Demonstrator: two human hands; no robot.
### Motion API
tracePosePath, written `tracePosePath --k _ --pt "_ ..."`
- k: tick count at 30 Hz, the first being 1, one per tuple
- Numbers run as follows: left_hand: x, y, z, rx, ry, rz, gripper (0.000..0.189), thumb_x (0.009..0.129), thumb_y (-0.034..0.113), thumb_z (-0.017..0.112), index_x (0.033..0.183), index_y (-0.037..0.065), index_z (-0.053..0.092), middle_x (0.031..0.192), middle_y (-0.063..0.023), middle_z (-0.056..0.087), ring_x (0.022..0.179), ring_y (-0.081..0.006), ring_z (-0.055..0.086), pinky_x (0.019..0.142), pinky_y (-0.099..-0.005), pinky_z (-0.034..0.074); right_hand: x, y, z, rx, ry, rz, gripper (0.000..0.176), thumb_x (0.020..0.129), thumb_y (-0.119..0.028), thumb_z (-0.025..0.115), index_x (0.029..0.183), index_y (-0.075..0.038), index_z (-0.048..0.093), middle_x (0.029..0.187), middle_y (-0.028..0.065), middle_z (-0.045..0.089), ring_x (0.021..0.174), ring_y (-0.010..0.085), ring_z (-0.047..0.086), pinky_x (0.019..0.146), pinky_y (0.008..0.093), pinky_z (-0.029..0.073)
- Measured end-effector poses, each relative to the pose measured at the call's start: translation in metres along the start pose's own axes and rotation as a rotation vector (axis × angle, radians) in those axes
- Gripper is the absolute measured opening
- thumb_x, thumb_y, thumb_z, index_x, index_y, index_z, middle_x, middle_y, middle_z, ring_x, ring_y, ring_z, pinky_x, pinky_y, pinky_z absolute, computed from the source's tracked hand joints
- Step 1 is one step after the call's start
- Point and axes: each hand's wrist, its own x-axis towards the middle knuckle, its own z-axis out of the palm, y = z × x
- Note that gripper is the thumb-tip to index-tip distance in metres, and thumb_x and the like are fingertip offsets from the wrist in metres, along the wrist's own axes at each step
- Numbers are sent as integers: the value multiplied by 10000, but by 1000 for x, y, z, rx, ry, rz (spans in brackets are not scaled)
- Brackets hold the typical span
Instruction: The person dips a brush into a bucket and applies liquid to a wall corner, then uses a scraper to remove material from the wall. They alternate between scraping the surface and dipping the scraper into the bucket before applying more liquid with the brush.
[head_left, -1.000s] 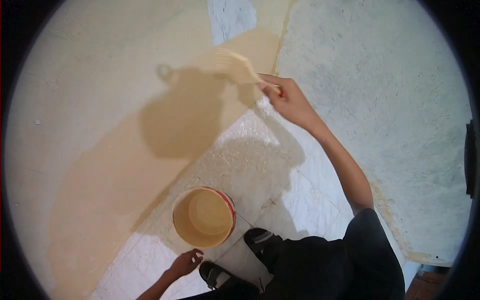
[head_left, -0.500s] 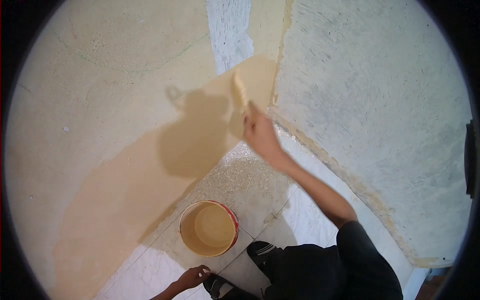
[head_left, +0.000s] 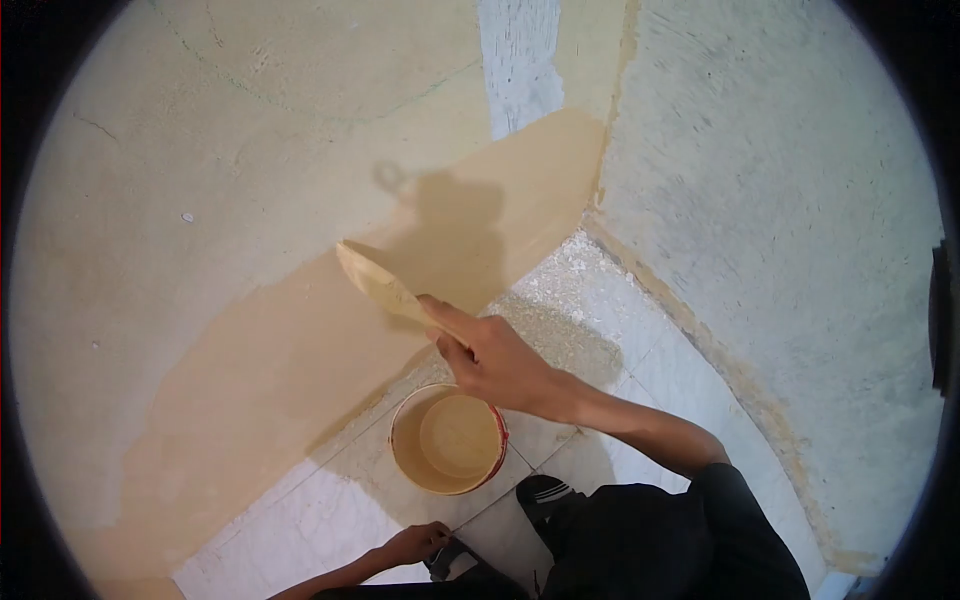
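Note:
My right hand is closed around the handle of a paintbrush, which is coated in cream-tan paint. The brush points up and left, its tip at the upper edge of the darker, wet-looking paint on the wall. Just below my right hand, a round bucket with a red-marked rim stands on the floor, with tan paint inside. My left hand hangs low beside my shoe, fingers curled in, with nothing visible in them.
A second, greyish wall rises on the right and meets the painted wall at a corner. White flakes litter the floor near that corner. A bare whitish strip runs down the upper wall. Marble-like tiles lie underfoot.
My right hand has swept the paintbrush down and left, from near the corner to the middle of the wall. The view has shifted slightly; my left hand stays low by the shoe.

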Motion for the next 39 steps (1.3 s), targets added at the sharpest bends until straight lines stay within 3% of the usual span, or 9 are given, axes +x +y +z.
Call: tracePosePath --k 3,8,15,22,28,30,32,35,39 --pt "-5 -22 9 -27 -19 47 273 936 285 518 1101 71 564 845 -118 666 768 -247 657 700 -364 512 21 45 -7 8 209 -192 372 914 -38 514 1284 -1 510 778 160 646 636 114 522 581 268 450" --pt "-6 0 -6 -17 -126 -85 264 928 293 519 1084 84 562 880 -114 671 794 -262 660 705 -377 514 23 60 -92 -335 418 197 353 910 -93 533 1253 -13 554 756 59 622 651 83 472 604 249 439" --pt "-6 -9 6 -21 -126 35 256 932 320 504 1054 96 531 901 -123 640 819 -300 646 732 -394 502 36 56 -77 -408 674 122 364 859 -29 477 1204 60 551 695 232 589 565 214 543 545 396 428" --pt "3 -6 -1 -28 -276 -39 222 926 269 505 1021 69 526 866 -135 627 836 -295 637 728 -385 501 19 -19 99 -215 75 -128 766 758 27 529 1424 116 159 682 209 552 594 346 573 561 430 466" --pt "-9 0 -10 178 -131 112 221 917 175 471 1089 42 507 995 -184 634 935 -355 623 775 -441 492 16 -52 116 140 -277 -222 713 757 32 487 1388 153 180 741 259 575 630 407 591 572 470 485" --pt "-21 16 -11 129 -211 -115 252 917 182 473 1136 60 488 1005 -202 633 958 -375 615 788 -450 491 27 -48 120 173 -236 -196 641 769 26 493 1339 186 249 749 259 580 653 404 599 583 478 483" --pt "-30 23 -6 107 -207 -248 261 921 207 479 1149 81 493 1013 -190 642 970 -361 619 800 -460 491 34 -41 86 229 -299 -65 560 779 29 498 1317 114 367 757 241 586 641 350 602 577 459 475" --pt "-38 26 -2 68 -152 -208 254 924 309 496 1075 106 516 953 -162 647 920 -348 630 761 -449 485 45 -8 32 273 11 -196 320 950 -118 537 1248 -1 550 728 -17 542 585 34 405 470 227 348" --pt "-35 45 -7 117 -136 -158 246 925 321 468 1033 111 539 961 -146 624 913 -340 618 756 -461 479 38 19 -75 -231 228 47 292 920 -37 539 1202 19 590 856 58 659 605 54 465 538 212 411"
